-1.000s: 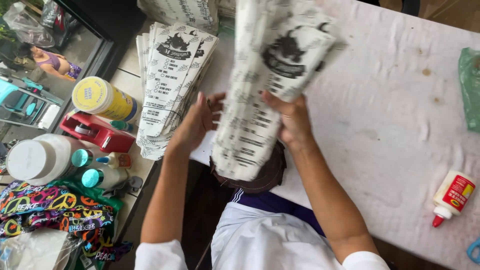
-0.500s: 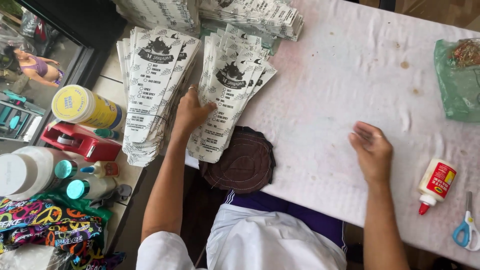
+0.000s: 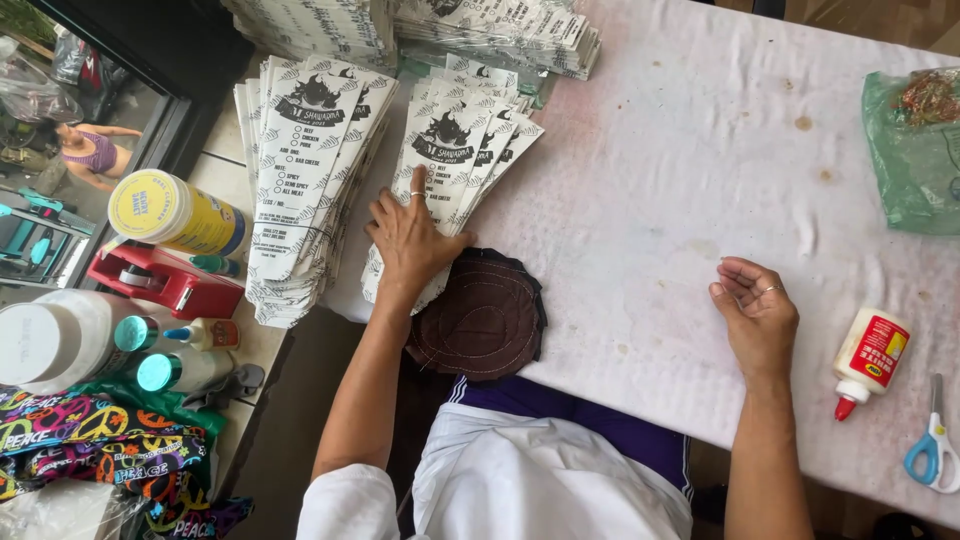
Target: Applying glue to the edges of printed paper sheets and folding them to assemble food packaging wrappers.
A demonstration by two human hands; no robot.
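1. Pressing our left hand [image 3: 415, 240], fingers spread flat, on the fanned paper sleeves [image 3: 450, 170] on the bench [image 3: 650, 200].
2. Our right hand [image 3: 755, 315] rests empty, fingers loosely curled (glue bottle [image 3: 868, 358] nearby); gluing seems next.

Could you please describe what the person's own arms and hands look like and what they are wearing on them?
Both arms are bare from short white sleeves down. The left hand wears a thin ring on one of its fingers, and the right hand also shows a thin ring. No gloves, watch or bracelets are visible.
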